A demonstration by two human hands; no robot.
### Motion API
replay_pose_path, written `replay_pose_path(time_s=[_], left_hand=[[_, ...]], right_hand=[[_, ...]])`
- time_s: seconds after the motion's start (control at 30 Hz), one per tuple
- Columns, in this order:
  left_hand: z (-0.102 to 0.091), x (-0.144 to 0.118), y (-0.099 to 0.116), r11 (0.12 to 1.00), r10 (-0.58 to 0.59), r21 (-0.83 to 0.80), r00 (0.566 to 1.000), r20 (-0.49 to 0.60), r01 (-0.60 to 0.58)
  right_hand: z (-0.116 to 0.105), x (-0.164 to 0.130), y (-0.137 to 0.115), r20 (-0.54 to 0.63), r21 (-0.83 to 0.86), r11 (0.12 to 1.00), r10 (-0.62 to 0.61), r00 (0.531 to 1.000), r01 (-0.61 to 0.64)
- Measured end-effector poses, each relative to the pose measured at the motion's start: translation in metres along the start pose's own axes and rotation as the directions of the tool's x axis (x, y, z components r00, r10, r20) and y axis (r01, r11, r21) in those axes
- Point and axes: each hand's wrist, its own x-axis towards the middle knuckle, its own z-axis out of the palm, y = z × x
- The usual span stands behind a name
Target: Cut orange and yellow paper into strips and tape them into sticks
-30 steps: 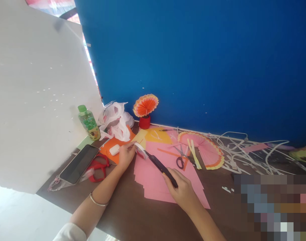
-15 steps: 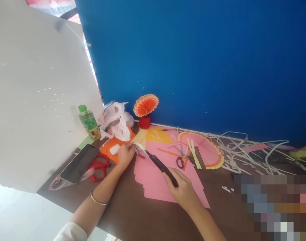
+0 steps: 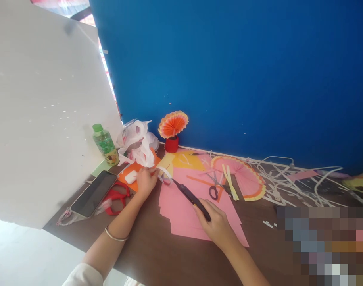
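Note:
My right hand is closed round a long, slim black tool; its narrow tip points up and left. Just beyond the tip, a curved white strip arcs over a small ring-shaped piece, which may be a tape roll. My left hand is closed at the strip's left end, its fingertips partly hidden. Left of that hand, a rounded white case rests on orange paper. Pink paper sheets lie under the black tool.
Scissors, yellow strips and a pleated paper fan lie to the right, before tangled white cables. A phone, red scissors, bottle and plastic bag stand or lie left. Behind is a fan flower.
My left hand has shifted slightly left, and the white case has slid left with it. My right hand and the black tool have hardly moved.

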Motion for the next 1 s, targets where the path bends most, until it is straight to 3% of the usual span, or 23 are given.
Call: replay_pose_path(time_s=[0.2, 0.5, 0.8, 1.0], left_hand=[[0.001, -0.002, 0.002, 0.992, 0.045, -0.116, 0.999, 0.017, -0.043], [0.002, -0.008, 0.008, 0.974, 0.176, -0.157, 0.981, 0.076, -0.162], [0.004, -0.009, 0.006, 0.962, 0.142, -0.239, 0.990, 0.012, -0.135], [0.006, -0.011, 0.008, 0.938, 0.081, -0.343, 0.995, 0.056, -0.057]], right_hand=[[0.003, -0.001, 0.004, -0.010, -0.009, 1.000, 0.000, 1.000, 0.000], [-0.006, 0.003, 0.005, -0.102, -0.006, 1.000, 0.008, 0.995, -0.008], [-0.014, 0.005, -0.008, 0.014, 0.099, 0.992, 0.074, 0.997, -0.075], [-0.015, 0.005, -0.011, 0.063, 0.104, 0.990, 0.085, 0.994, -0.092]])
